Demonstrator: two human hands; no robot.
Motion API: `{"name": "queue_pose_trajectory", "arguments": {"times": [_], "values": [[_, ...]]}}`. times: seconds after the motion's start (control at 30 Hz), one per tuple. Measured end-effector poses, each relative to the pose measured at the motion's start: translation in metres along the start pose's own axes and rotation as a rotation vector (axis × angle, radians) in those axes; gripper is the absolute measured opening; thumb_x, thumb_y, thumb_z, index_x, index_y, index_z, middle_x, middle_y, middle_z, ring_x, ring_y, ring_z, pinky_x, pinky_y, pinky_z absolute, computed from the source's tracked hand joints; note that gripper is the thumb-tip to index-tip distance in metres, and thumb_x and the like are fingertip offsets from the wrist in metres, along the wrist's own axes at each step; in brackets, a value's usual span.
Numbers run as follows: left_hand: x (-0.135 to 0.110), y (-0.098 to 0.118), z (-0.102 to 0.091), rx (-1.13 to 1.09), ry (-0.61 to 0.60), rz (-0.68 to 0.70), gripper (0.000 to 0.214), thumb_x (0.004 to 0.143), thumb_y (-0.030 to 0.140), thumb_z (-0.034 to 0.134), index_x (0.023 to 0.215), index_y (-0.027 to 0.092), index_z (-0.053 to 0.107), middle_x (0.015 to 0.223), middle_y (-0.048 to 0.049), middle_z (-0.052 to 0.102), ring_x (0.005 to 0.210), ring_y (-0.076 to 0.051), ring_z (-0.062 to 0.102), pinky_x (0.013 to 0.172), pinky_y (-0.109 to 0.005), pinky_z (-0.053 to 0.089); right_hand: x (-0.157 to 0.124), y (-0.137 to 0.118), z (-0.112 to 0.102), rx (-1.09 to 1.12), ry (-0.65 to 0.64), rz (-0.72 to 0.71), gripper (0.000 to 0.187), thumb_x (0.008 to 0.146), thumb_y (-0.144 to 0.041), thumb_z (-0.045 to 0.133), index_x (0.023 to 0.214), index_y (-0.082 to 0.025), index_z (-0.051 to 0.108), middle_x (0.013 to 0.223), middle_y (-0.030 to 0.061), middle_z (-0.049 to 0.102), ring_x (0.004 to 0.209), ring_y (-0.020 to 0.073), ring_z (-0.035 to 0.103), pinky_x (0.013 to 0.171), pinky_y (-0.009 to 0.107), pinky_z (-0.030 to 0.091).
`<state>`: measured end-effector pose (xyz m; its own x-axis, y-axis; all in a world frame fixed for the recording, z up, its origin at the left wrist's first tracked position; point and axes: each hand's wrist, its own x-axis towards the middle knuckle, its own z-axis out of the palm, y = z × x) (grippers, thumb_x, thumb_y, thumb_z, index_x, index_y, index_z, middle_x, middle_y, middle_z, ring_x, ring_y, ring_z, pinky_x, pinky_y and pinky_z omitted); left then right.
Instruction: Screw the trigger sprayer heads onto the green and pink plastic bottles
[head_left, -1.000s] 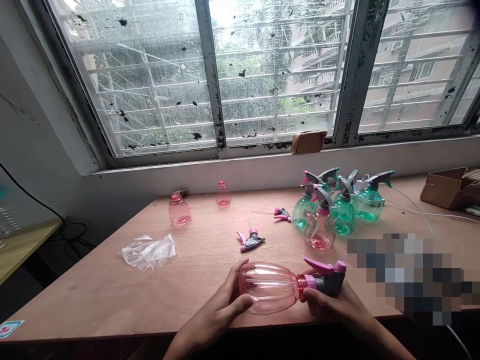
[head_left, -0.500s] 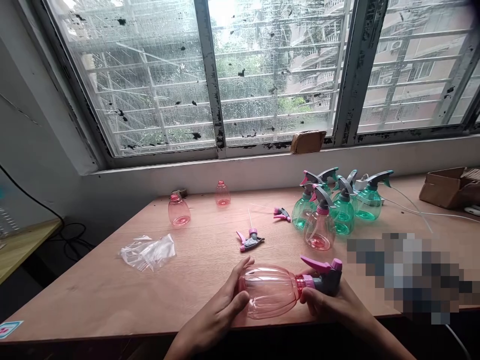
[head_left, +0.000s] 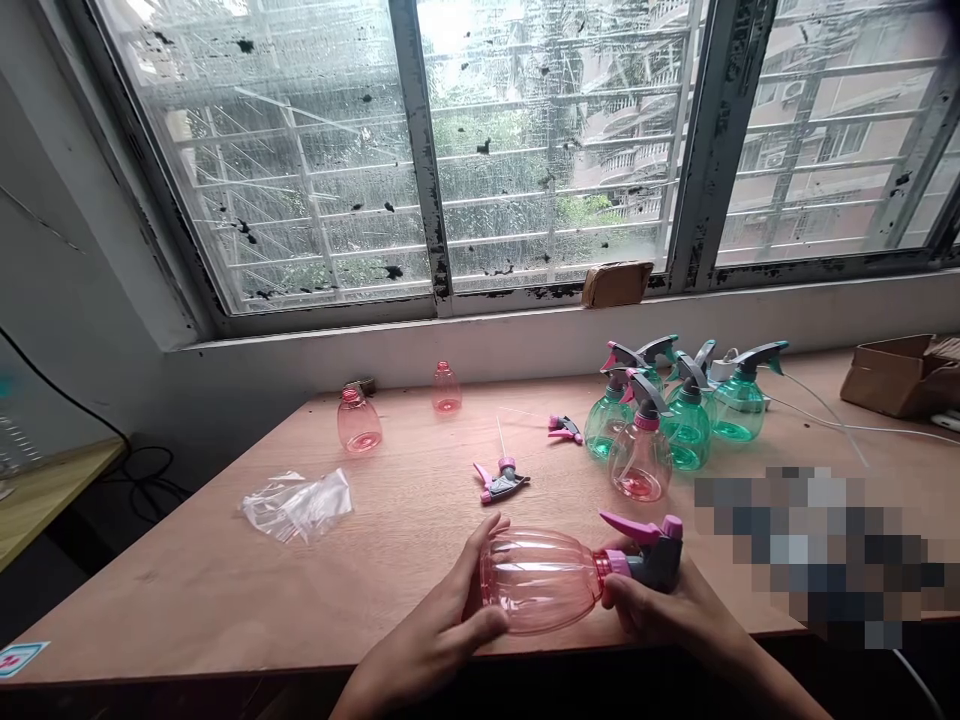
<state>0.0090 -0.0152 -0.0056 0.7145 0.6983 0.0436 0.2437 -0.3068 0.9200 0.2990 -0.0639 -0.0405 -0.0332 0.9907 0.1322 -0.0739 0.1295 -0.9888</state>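
A clear pink spray bottle [head_left: 544, 580] lies sideways in the air over the table's front edge, its pink and dark grey trigger head pointing right. My left hand [head_left: 457, 610] is closed around the bottle's base, thumb on the near side. At the neck, my right hand [head_left: 652, 600] grips the pink collar, thumb in front and the other fingers mostly hidden behind. Beyond the bottle, a loose trigger sprayer [head_left: 504, 482] rests on the table with its tube pointing away. Another loose sprayer [head_left: 566, 430] lies farther back.
Two open pink bottles, one nearer [head_left: 358, 425] and one farther [head_left: 446, 388], stand at the back left. A crumpled plastic bag [head_left: 298, 503] lies left. Several green spray bottles [head_left: 686, 430] and a pink one [head_left: 640, 465] stand right, near a cardboard box [head_left: 892, 375]. A blurred patch covers the right.
My left thumb and hand have shifted slightly along the base of the bottle, and the bottle has turned or tilted a little. My right hand keeps its hold at the neck.
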Motion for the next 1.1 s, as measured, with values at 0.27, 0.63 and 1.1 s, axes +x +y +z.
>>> {"name": "queue_pose_trajectory", "arguments": {"times": [0.27, 0.63, 1.1], "values": [[0.0, 0.005, 0.004, 0.068, 0.02, -0.021, 0.101, 0.087, 0.034, 0.076, 0.161, 0.035, 0.007, 0.171, -0.0069, 0.018, 0.157, -0.032, 0.019, 0.129, -0.052, 0.012, -0.001, -0.003, 0.001, 0.012, 0.02, 0.009, 0.04, 0.075, -0.054, 0.082, 0.077, -0.016, 0.068, 0.058, 0.0011, 0.067, 0.045, 0.0129, 0.055, 0.043, 0.024, 0.042], [0.001, 0.014, 0.0, -0.03, 0.032, -0.011, 0.06, 0.101, 0.054, 0.047, 0.154, 0.029, 0.033, 0.164, -0.0075, 0.035, 0.152, -0.03, 0.031, 0.127, -0.05, 0.02, 0.0, -0.004, 0.002, 0.043, 0.049, 0.006, 0.041, 0.076, -0.053, 0.082, 0.086, -0.016, 0.067, 0.064, 0.0032, 0.072, 0.047, 0.0138, 0.058, 0.043, 0.025, 0.048], [-0.002, 0.007, 0.0, 0.036, 0.009, -0.022, 0.078, 0.096, 0.056, 0.056, 0.159, 0.028, 0.02, 0.17, -0.0082, 0.022, 0.156, -0.031, 0.02, 0.129, -0.05, 0.013, -0.001, -0.002, 0.003, 0.083, 0.06, -0.003, 0.04, 0.076, -0.048, 0.084, 0.087, -0.015, 0.066, 0.061, 0.0013, 0.071, 0.045, 0.0113, 0.058, 0.042, 0.023, 0.049]]}}
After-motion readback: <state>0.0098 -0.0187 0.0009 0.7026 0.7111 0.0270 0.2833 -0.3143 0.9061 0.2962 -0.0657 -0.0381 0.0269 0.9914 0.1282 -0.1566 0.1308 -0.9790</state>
